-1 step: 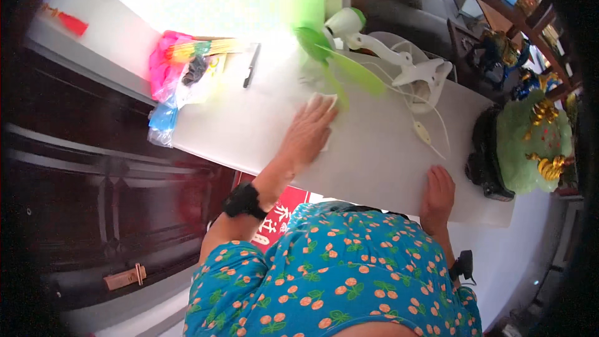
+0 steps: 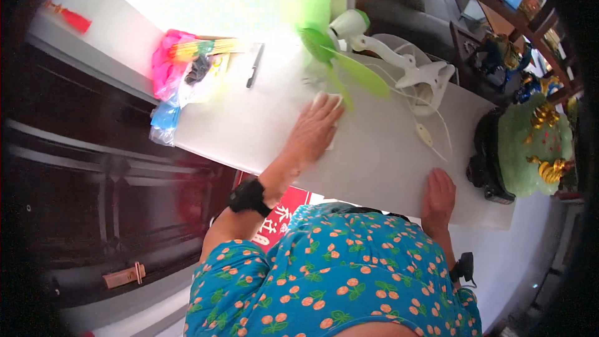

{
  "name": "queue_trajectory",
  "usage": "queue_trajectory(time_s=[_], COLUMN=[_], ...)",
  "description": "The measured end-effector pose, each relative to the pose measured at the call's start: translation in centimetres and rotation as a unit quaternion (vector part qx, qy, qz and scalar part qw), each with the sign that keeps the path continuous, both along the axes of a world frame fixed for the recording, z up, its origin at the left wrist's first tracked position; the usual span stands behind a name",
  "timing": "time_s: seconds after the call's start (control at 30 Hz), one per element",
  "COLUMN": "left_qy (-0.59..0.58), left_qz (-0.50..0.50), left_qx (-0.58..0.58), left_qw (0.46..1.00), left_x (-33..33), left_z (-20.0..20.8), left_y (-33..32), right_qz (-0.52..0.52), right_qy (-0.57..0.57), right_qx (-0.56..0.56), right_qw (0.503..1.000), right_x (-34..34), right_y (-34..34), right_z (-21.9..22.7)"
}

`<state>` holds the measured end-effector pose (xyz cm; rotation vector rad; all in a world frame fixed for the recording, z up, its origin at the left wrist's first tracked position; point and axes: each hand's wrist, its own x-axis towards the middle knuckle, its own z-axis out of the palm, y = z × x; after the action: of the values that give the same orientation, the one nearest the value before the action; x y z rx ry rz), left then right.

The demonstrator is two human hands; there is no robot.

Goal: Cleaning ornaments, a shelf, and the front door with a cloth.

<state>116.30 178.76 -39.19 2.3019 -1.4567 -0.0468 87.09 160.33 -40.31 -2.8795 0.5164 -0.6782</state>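
My left hand (image 2: 314,130) lies over a thin white wipe (image 2: 331,143) and presses it against the white tabletop (image 2: 374,150). Bits of the wipe show past the fingertips and beside the palm; whether it is cloth or tissue I cannot tell. Just beyond these fingers is a white and green electric fan (image 2: 388,52) with green blades, one reaching down close to the hand. My right hand (image 2: 440,193) rests at the near right edge of the table, fingers stretched out and nothing in them.
A black pen (image 2: 254,68) lies at the far left, beside a pink bag (image 2: 166,65) and plastic packets. The fan's white cord (image 2: 444,128) loops across the right half, with an inline switch (image 2: 424,135). A pale green carved ornament (image 2: 527,143) on a dark stand is at the right end.
The whole picture has shifted slightly to the right. Both hands keep nearly the same places on the table.
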Motion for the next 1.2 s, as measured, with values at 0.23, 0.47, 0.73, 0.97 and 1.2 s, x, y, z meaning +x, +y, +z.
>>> queue_trajectory(time_s=[0.23, 0.47, 0.73, 0.97, 1.2], left_qy=[-0.023, 0.01, -0.082, -0.119, -0.11], left_qz=[0.027, 0.019, 0.2, 0.375, 0.372], left_qx=[-0.02, -0.006, 0.012, 0.076, 0.075], left_qw=[0.999, 1.0, 0.976, 0.916, 0.919], left_x=[0.2, -1.0, 4.5, 11.6, 10.7], left_z=[-0.9, -0.3, -2.2, -3.7, -4.2], left_y=[-0.6, 5.3, 15.0, 22.3, 18.8], right_qz=[0.157, 0.245, 0.269, 0.273, 0.262], right_qy=[0.007, 0.087, 0.076, 0.065, 0.056], right_qx=[0.088, 0.099, 0.075, 0.086, 0.071], right_qw=[0.984, 0.961, 0.957, 0.956, 0.961], right_x=[4.3, 11.4, 14.2, 14.3, 14.3], right_y=[2.0, 4.0, 4.4, 4.3, 4.4], right_z=[1.3, 2.0, 1.1, 1.1, 0.7])
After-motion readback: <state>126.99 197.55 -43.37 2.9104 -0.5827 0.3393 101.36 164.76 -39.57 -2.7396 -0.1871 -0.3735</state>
